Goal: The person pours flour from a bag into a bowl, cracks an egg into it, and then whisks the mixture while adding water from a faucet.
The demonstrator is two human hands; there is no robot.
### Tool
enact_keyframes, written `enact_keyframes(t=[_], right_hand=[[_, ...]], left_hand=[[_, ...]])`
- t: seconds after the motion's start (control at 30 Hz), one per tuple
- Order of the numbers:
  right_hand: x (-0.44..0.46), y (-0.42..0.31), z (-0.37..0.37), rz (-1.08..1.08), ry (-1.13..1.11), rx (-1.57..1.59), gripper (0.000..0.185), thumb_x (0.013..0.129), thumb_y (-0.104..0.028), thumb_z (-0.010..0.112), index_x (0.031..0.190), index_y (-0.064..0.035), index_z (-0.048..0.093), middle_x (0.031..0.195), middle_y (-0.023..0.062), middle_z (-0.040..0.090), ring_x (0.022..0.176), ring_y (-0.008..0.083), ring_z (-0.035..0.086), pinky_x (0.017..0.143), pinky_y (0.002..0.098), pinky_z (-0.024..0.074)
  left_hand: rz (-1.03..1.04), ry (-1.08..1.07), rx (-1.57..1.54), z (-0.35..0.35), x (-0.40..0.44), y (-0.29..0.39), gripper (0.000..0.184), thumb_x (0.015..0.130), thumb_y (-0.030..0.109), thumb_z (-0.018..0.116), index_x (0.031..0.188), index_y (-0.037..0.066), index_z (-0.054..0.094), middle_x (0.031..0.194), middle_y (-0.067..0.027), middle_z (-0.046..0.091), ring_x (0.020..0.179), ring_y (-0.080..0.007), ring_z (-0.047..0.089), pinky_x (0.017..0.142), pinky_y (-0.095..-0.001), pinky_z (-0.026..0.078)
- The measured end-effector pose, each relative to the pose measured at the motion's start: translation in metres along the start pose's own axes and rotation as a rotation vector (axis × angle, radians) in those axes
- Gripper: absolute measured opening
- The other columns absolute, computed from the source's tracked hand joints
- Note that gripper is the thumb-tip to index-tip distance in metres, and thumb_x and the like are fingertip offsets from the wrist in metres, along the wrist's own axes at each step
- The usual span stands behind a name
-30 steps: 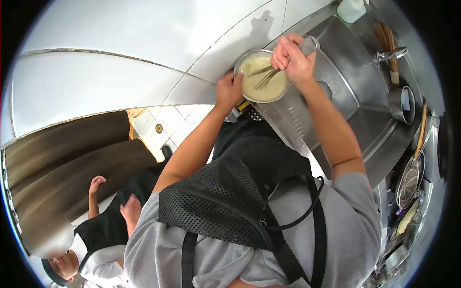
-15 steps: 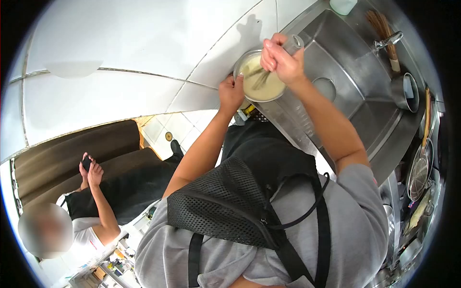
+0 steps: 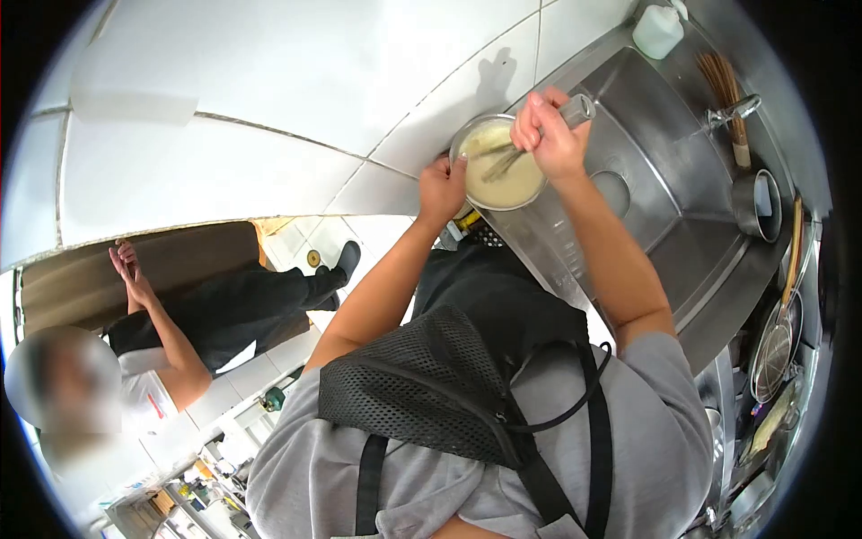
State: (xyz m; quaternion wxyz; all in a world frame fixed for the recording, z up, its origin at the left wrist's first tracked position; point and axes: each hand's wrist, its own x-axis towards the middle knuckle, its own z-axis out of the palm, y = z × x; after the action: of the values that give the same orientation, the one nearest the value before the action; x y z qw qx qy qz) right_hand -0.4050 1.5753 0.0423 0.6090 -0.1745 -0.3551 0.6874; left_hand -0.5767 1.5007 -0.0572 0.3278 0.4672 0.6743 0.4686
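Observation:
A round metal bowl of pale yellow, creamy liquid stands at the sink's left corner, close to the tiled wall. My left hand is closed on the near-left rim, with the thumb over the edge. In my closed right hand is a whisk; its thick metal handle sticks out past the fist. The whisk's wires dip into the liquid and look blurred. Part of the whisk is covered by my fingers.
Right of the bowl lies a steel sink with a faucet, a bundled-stick brush, a metal pot and a soap bottle. Strainers hang further right. Another person is at the left, hands raised.
My view has shifted, so the bowl and sink appear lower and further right. Both my hands keep their holds. The other person's hands and feet have moved.

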Motion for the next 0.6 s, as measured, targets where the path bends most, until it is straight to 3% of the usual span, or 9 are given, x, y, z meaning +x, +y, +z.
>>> enact_keyframes(t=[0.1,0.13,0.23,0.33,0.4,0.53,0.6], right_hand=[[-0.001,-0.014,-0.017,0.092,-0.045,-0.149,0.027,0.089,-0.012,0.062,0.065,-0.0055,0.049,0.049,0.0016,0.044,0.041,0.0118,0.043,0.043,0.0277,0.0339],[0.001,-0.019,-0.02,0.079,0.041,-0.217,0.025,0.089,-0.012,0.062,0.067,-0.0053,0.051,0.05,0.0013,0.045,0.042,0.0115,0.043,0.043,0.0277,0.0342],[0.015,-0.029,-0.019,-0.078,0.189,-0.321,0.019,0.09,-0.011,0.061,0.074,-0.0033,0.052,0.057,0.0018,0.046,0.046,0.011,0.043,0.044,0.028,0.0358],[0.019,-0.01,-0.025,-0.189,0.094,-0.189,0.028,0.096,-0.018,0.05,0.071,-0.0071,0.042,0.052,0.002,0.037,0.044,0.0122,0.036,0.045,0.0294,0.0347],[0.021,0.012,-0.03,-0.047,-0.013,0.003,0.031,0.096,-0.017,0.048,0.068,-0.0087,0.038,0.05,0.0028,0.036,0.042,0.0136,0.036,0.044,0.0296,0.0343],[0.013,0.001,-0.052,0.07,-0.173,-0.081,0.031,0.097,-0.017,0.047,0.068,-0.0081,0.038,0.05,0.0034,0.037,0.04,0.013,0.036,0.041,0.0285,0.0336],[0.012,-0.011,-0.064,0.096,-0.196,-0.145,0.032,0.097,-0.017,0.047,0.068,-0.0078,0.038,0.049,0.0032,0.036,0.04,0.0124,0.035,0.041,0.028,0.0331]], left_hand=[[-0.007,-0.032,0.132,-0.006,-0.006,0.016,0.038,0.091,0.026,0.061,0.065,-0.002,0.061,0.052,-0.0043,0.053,0.051,-0.0065,0.041,0.045,-0.0303,0.035],[0.105,-0.014,0.055,-0.001,-0.007,-0.006,0.036,0.09,0.025,0.062,0.065,-0.001,0.06,0.051,-0.0042,0.052,0.052,-0.0069,0.042,0.045,-0.0315,0.035],[0.046,-0.027,0.126,0.001,-0.002,-0.014,0.033,0.088,0.025,0.061,0.07,-0.003,0.062,0.058,-0.0097,0.058,0.057,-0.0112,0.051,0.053,-0.0361,0.043],[0.066,0.05,0.074,0.009,0.0,-0.017,0.035,0.089,0.028,0.06,0.072,-0.003,0.062,0.065,-0.0195,0.06,0.057,-0.0228,0.059,0.056,-0.0405,0.045],[-0.014,0.005,0.106,0.006,0.007,-0.009,0.034,0.088,0.027,0.057,0.074,-0.003,0.063,0.067,-0.0241,0.059,0.063,-0.0393,0.059,0.061,-0.0454,0.046],[0.012,0.0,0.141,0.018,0.001,-0.02,0.034,0.088,0.028,0.057,0.072,-0.002,0.063,0.067,-0.0235,0.059,0.063,-0.0383,0.06,0.061,-0.0454,0.046],[0.031,0.0,0.181,0.028,-0.007,-0.017,0.039,0.09,0.031,0.056,0.071,-0.002,0.063,0.065,-0.0215,0.059,0.056,-0.0329,0.057,0.056,-0.0449,0.044]])
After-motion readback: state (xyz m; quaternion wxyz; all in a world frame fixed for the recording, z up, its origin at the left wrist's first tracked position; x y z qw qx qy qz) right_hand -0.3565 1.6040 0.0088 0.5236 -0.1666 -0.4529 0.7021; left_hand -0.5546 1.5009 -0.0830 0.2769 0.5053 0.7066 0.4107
